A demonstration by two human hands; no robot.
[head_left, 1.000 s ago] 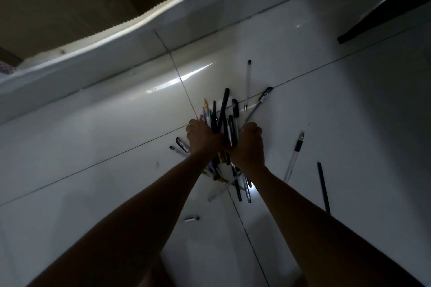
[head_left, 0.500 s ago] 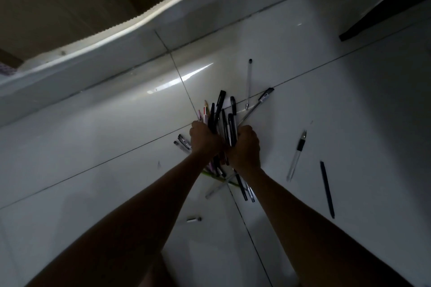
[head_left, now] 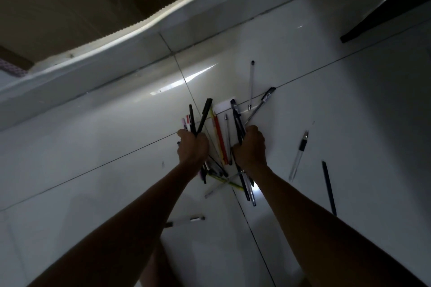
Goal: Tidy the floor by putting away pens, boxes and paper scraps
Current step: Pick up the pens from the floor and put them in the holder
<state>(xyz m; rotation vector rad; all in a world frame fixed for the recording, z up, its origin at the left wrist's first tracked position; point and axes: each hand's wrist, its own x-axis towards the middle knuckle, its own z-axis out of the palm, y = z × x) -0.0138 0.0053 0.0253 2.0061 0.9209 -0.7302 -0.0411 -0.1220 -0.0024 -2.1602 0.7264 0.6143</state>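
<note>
Both hands were clenched on bundles: the left hand (head_left: 192,147) gripped a fan of dark and pale pens (head_left: 198,119), the right hand (head_left: 249,147) a clutch of black pens (head_left: 238,121), low over the glossy white tiled floor (head_left: 93,147). Plenty looked left: orange and yellow pencils (head_left: 220,140) between the fists, a clear pen (head_left: 298,158), a dark stick pen (head_left: 328,189), a white paper scrap (head_left: 224,107). Dim light hid any boxes, and where things go.

Left hand (head_left: 192,147) fisted, right hand (head_left: 250,148) fisted, both arms outstretched
</note>
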